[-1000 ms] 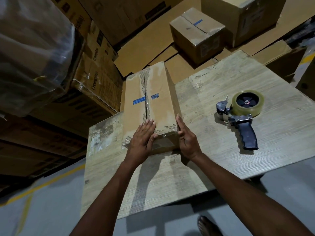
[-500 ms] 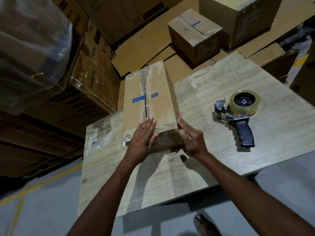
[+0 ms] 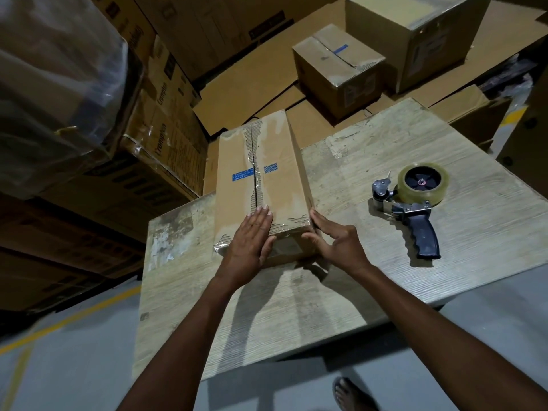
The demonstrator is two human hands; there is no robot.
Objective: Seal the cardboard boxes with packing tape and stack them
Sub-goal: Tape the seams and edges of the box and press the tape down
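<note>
Cardboard box [image 3: 281,185] on the table [image 3: 296,307] looks unsealed along its seam; left grip [image 3: 252,237] presses flat, right grip [image 3: 336,243] touches its corner, fingers spread; tape dispenser [image 3: 413,207] lies unused.

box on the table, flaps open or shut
Shut: the top flaps of the box lie flat and meet at the middle seam; left hand rests flat on top.

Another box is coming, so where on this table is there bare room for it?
Bare: the wide table stretch from the box to the near edge; the gap between box and tape dispenser; the far right corner beyond the dispenser. Tight: the strip left of the box.
</note>
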